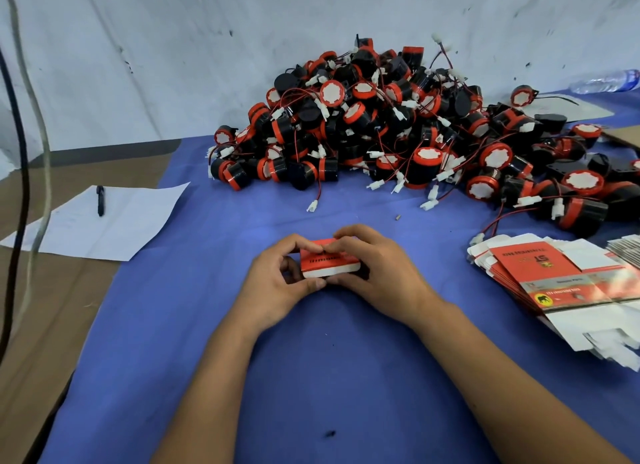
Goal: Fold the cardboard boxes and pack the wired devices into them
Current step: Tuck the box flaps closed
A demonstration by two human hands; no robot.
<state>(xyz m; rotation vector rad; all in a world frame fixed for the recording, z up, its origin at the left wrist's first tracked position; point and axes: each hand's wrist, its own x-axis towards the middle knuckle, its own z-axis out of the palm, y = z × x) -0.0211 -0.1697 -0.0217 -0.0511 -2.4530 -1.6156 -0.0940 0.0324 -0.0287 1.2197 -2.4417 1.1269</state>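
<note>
Barely started I'd say: huge pile (408, 131) of devices behind the box (327, 260) still loose, stack of flats (561, 283) to its right unfolded, and both hands (277, 283) (377, 273) have fingers clamped around that one box mid-surface.

A blue cloth (311, 377) is spread over the table. A scuffed, wrinkled white wall (173, 48) is seen at the far side. Brown cardboard (52, 290) is laid at the left.
</note>
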